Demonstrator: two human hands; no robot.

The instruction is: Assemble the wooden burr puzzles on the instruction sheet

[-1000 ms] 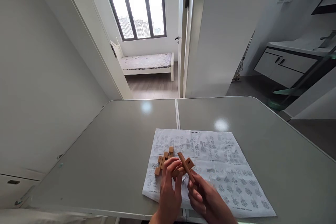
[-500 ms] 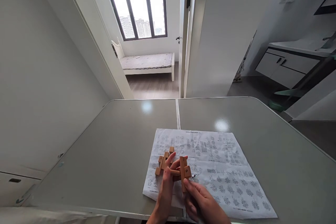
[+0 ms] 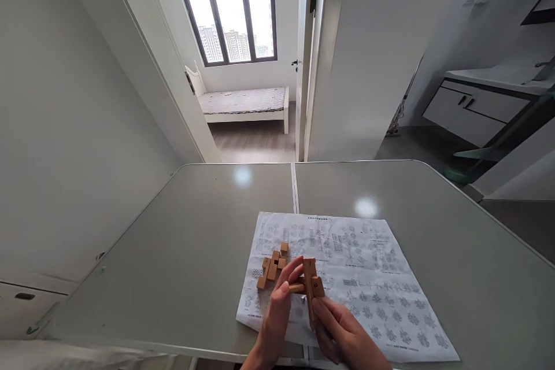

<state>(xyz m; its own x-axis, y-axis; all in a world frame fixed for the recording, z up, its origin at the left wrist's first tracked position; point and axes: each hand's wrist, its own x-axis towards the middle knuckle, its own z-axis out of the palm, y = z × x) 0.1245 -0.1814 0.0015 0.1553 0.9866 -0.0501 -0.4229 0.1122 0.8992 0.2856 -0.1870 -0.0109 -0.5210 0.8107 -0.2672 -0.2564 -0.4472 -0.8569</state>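
My right hand (image 3: 340, 329) pinches the lower end of a long wooden puzzle block (image 3: 309, 277) held upright and marked with a 1. A shorter wooden piece (image 3: 318, 287), marked 2, sits against its right side. From the left side a thin wooden rod (image 3: 296, 288) sticks out, and the thumb of my left hand (image 3: 277, 312) presses on its end. The left fingers curl behind the long block, partly hidden. Just left of that hand, several loose wooden puzzle blocks (image 3: 273, 266) lie close together on the printed paper sheet (image 3: 347, 254).
The creased sheet, covered with small puzzle diagrams, lies on a grey folding table (image 3: 208, 254) with a seam (image 3: 294, 185) down its middle. Past the table, a doorway opens on a bed (image 3: 243, 101) under a window. A white cabinet (image 3: 477, 107) stands at the far right.
Both hands and the held blocks have shifted slightly right. My left fingers have drawn away from the loose blocks, which now show more fully, and its thumb has come to the rod's end.
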